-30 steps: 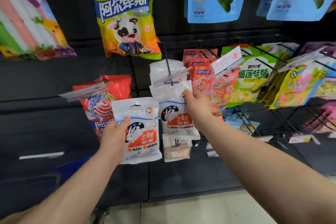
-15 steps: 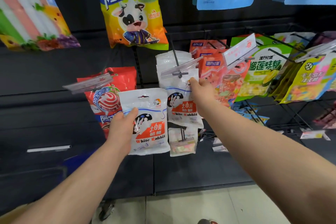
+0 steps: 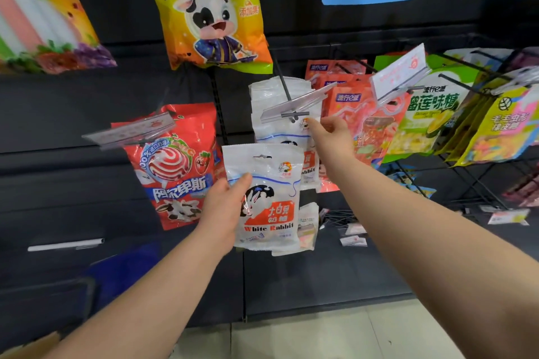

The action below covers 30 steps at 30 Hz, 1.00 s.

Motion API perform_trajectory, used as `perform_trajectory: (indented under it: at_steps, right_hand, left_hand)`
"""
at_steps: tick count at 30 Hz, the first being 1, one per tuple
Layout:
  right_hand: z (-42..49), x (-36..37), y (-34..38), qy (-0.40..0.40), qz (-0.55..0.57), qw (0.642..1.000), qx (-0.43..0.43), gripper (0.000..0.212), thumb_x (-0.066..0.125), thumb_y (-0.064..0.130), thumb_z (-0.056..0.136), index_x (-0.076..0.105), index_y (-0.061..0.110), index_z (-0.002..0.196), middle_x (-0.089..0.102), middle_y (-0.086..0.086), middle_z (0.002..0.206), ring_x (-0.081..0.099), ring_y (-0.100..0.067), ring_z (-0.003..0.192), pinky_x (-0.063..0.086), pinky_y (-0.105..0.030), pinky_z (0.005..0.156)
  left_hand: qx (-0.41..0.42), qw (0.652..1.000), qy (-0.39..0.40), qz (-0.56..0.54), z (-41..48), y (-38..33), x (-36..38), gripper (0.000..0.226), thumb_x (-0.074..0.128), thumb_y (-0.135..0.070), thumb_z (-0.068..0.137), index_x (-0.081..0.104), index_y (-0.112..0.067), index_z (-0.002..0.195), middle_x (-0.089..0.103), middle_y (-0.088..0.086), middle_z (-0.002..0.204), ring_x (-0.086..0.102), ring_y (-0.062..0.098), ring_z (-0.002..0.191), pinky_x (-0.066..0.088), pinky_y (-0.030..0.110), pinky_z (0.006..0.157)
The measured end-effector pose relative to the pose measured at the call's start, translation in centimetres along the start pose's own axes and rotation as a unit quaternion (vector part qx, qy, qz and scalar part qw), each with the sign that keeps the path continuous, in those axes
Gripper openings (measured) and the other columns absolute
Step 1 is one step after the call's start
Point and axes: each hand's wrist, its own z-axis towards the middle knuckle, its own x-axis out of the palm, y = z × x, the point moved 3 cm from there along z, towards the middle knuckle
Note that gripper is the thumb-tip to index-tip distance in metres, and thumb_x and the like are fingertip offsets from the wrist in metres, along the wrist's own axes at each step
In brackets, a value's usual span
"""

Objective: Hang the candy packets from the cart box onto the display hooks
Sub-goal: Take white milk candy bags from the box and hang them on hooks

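Note:
My left hand (image 3: 223, 208) grips a white White Rabbit candy packet (image 3: 269, 204) by its left edge, upright, just in front of and below the display hook (image 3: 291, 109). Several more White Rabbit packets (image 3: 277, 125) hang on that hook behind a clear price-tag holder. My right hand (image 3: 331, 135) pinches the upper right corner of the front hanging packet, right under the hook's tip. The cart box is almost out of view; only a cardboard corner (image 3: 26, 348) shows at the bottom left.
A red lollipop bag (image 3: 172, 166) hangs to the left. Orange bags (image 3: 350, 102) and green durian-candy bags (image 3: 428, 114) hang to the right on wire hooks. A large yellow cow bag (image 3: 210, 11) hangs above. Dark shelving sits behind, and light floor tiles lie below.
My right hand has slid up the hanging packet to its top corner near the hook tip. My left hand has brought its packet right, overlapping the hanging ones.

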Motion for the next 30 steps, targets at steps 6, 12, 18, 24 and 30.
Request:
perform_trajectory:
  at_steps: [6,12,18,24,30]
  right_hand:
    - [-3.8,-2.0,-0.8,0.086,0.055,0.993,-0.054,0.019,0.048,0.032,0.098,0.060,0.027,0.083,0.065,0.003,0.090,0.062,-0.019,0.092,0.049,-0.036,0.085]
    - [-5.6,-2.7,-1.3,0.143,0.093,0.982,-0.075,0.014,0.050,0.020,0.097,0.061,0.016,0.089,0.066,0.025,0.068,0.062,0.011,0.062,0.048,-0.011,0.058]
    - [-4.7,-1.9,-0.6,0.092,0.127,0.987,-0.048,0.012,0.054,0.019,0.096,0.061,0.018,0.087,0.067,-0.001,0.082,0.066,-0.011,0.068,0.057,-0.028,0.063]
    - [-3.6,-1.0,0.4,0.079,0.149,0.985,-0.033,0.010,0.054,0.021,0.096,0.060,0.018,0.088,0.068,-0.002,0.082,0.067,-0.013,0.067,0.058,-0.027,0.059]
    - [-2.9,-0.3,0.5,0.076,0.157,0.984,-0.023,0.012,0.054,0.021,0.096,0.060,0.018,0.087,0.068,-0.006,0.084,0.067,-0.025,0.077,0.057,-0.042,0.073]
  left_hand:
    - [0.002,0.999,0.033,-0.012,0.4,-0.7,2.4,0.010,0.060,-0.026,0.094,0.064,-0.017,0.096,0.075,0.008,0.087,0.073,0.026,0.077,0.059,0.044,0.073]
    - [-0.003,0.999,0.041,-0.008,0.6,-1.1,4.4,0.019,0.062,-0.027,0.093,0.064,-0.012,0.105,0.074,0.013,0.095,0.072,0.032,0.084,0.058,0.053,0.080]
    - [0.008,0.998,0.056,-0.019,1.1,-1.5,5.1,0.019,0.062,-0.027,0.093,0.064,-0.012,0.104,0.075,0.012,0.094,0.073,0.030,0.083,0.059,0.050,0.078]
    - [0.017,0.998,0.056,-0.034,1.9,-2.5,5.2,0.018,0.062,-0.026,0.093,0.064,-0.013,0.105,0.075,0.012,0.096,0.073,0.029,0.084,0.059,0.047,0.077]
    - [0.019,0.998,0.046,-0.036,2.4,-2.7,5.4,0.020,0.062,-0.026,0.094,0.064,-0.011,0.107,0.074,0.013,0.099,0.072,0.030,0.087,0.059,0.048,0.080]
